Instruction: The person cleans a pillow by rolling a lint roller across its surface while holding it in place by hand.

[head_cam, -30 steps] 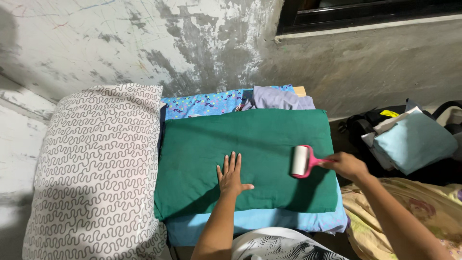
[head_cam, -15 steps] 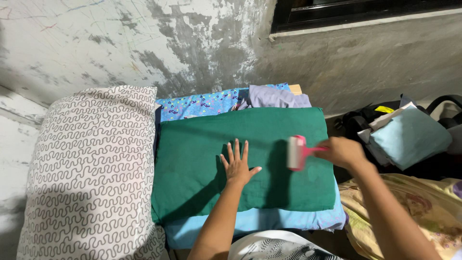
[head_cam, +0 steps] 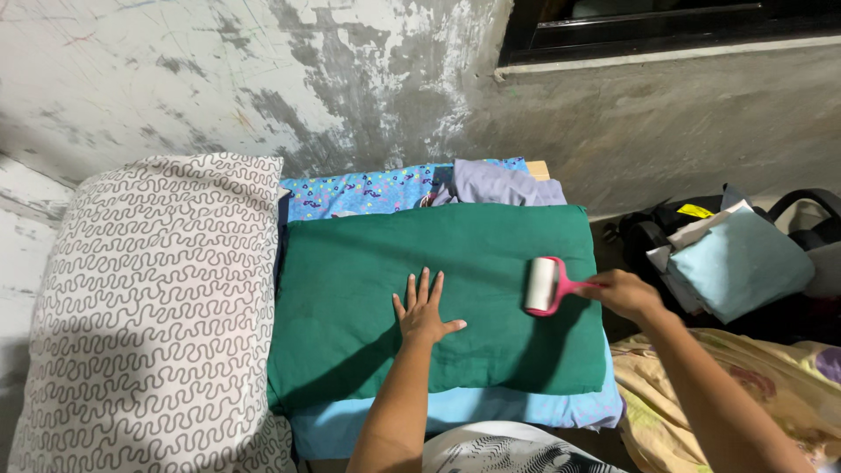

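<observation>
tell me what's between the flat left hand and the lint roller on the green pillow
Nothing: in the head view only bare green pillow fabric separates the left hand from the lint roller.

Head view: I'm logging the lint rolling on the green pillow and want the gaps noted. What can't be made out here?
- Lint roller: how much lint its sheet carries is too small to see.
- Its pink handle: mostly wrapped by the right hand.
- Green pillow: the patch under the flat left hand is covered.
- Blue sheet: mostly hidden by the pillow.
- Patterned cloth: cut off by the bottom edge.
</observation>
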